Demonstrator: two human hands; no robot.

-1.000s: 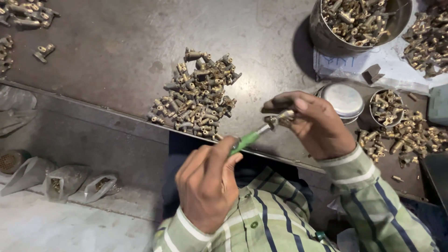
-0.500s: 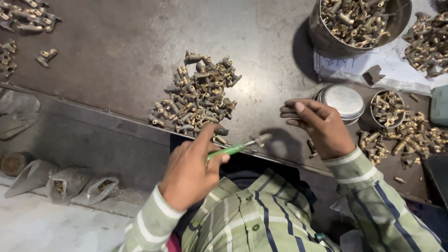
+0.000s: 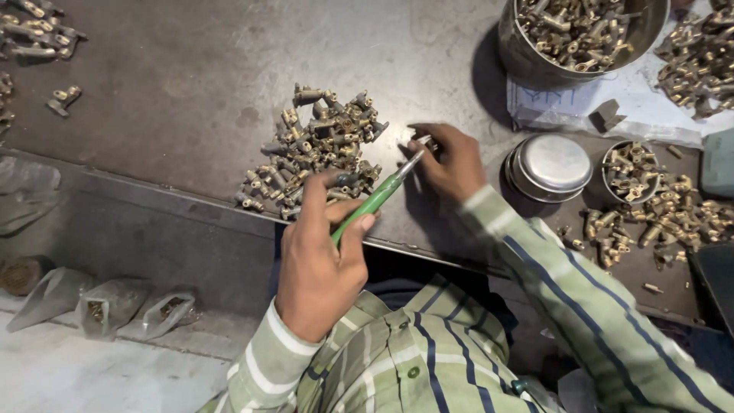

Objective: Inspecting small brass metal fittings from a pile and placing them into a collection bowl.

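My left hand [image 3: 317, 264] grips a green-handled screwdriver [image 3: 372, 201], its metal tip pointing up and right. My right hand [image 3: 451, 160] rests on the dark metal table [image 3: 191, 92] at that tip, fingers pinched on a small brass fitting [image 3: 430, 144]. A loose pile of brass fittings [image 3: 317, 149] lies just left of both hands, and my left index finger reaches to its near edge. Both arms wear green striped sleeves.
A steel pot of brass parts [image 3: 581, 34] stands at the back right on white paper [image 3: 634, 99]. A lidded steel tin [image 3: 552, 164], a small bowl of fittings [image 3: 633, 170] and scattered fittings [image 3: 673, 218] lie right. Small plastic bags [image 3: 115, 306] sit below the table edge, left.
My right hand has let the first fitting go, swept left from beside the tin and pinched a piece at the pile's edge. My left hand has carried the screwdriver up to meet it.
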